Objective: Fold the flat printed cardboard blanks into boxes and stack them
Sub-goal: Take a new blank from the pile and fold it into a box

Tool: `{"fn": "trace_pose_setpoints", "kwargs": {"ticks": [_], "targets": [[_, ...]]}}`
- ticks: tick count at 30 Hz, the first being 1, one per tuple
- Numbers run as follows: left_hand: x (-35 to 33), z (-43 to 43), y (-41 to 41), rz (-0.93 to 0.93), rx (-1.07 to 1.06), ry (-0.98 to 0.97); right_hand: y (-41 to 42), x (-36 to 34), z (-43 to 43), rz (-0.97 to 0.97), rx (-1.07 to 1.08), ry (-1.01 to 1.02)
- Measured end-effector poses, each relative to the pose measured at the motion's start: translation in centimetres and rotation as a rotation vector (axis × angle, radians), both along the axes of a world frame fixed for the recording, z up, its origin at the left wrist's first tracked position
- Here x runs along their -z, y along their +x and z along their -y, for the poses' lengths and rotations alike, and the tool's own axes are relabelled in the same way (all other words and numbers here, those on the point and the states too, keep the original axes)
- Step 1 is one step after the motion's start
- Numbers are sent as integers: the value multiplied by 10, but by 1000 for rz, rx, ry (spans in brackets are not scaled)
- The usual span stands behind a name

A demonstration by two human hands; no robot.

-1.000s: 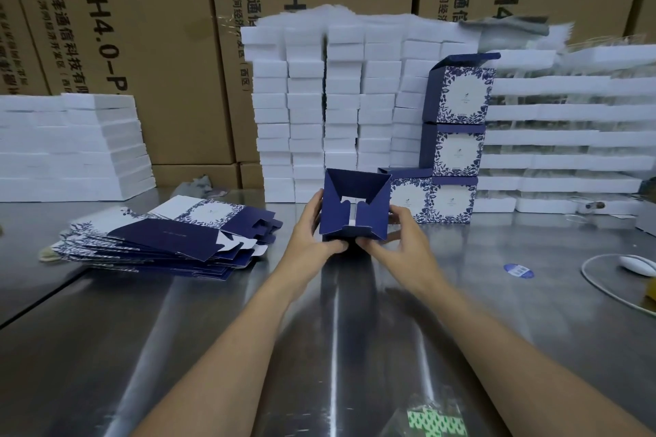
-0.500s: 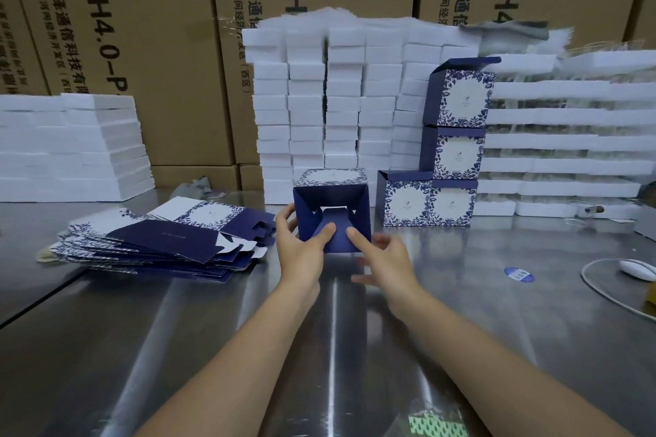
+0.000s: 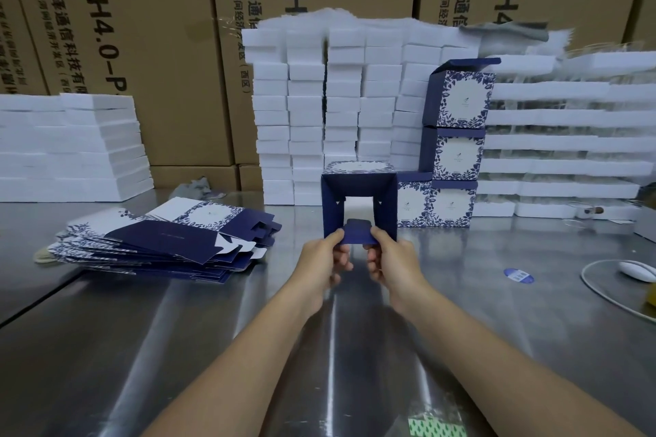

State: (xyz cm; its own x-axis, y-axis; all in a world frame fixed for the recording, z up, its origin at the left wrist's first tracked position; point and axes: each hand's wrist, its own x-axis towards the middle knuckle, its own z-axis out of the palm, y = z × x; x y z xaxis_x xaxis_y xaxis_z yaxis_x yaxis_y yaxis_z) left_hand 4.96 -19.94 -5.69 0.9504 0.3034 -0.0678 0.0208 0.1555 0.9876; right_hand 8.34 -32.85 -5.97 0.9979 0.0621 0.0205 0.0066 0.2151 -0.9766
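Observation:
A half-formed navy box (image 3: 358, 188) stands on the steel table (image 3: 177, 348) in the middle, its open end facing me and its printed side on top. My left hand (image 3: 324, 259) and my right hand (image 3: 388, 259) each pinch one side of its lower flap (image 3: 358, 232). A fanned pile of flat printed blanks (image 3: 167, 241) lies to the left. Several folded blue-and-white boxes (image 3: 454, 152) are stacked just right of the held box, the top one with its lid flap open.
Stacks of white foam blocks (image 3: 319, 110) stand behind the box, at the far left (image 3: 71, 145) and at the right (image 3: 568, 138). Brown cartons (image 3: 142, 28) form the back wall. A white mouse (image 3: 637, 270) with its cable lies at the right edge.
The box was turned so its open end faces me and set on the table. Both hands moved from its sides to the lower flap and took hold of it.

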Motion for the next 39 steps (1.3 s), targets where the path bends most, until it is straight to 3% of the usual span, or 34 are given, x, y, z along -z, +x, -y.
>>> {"fn": "trace_pose_setpoints", "kwargs": {"ticks": [7, 16, 21, 29, 39], "targets": [[-3, 2, -3, 70, -22, 66, -11, -2, -7, -48, -239, 22], [-6, 8, -9, 95, 125, 55, -14, -8, -5, 1, -185, -14], [-8, 7, -9, 67, 85, 1, -10, -12, -3, -53, -109, 80], [-7, 4, -9, 75, -12, 31, -12, -16, 0, -62, -105, 23], [-9, -3, -9, 35, -101, -63, -2, -14, 7, -22, -130, -67]]}}
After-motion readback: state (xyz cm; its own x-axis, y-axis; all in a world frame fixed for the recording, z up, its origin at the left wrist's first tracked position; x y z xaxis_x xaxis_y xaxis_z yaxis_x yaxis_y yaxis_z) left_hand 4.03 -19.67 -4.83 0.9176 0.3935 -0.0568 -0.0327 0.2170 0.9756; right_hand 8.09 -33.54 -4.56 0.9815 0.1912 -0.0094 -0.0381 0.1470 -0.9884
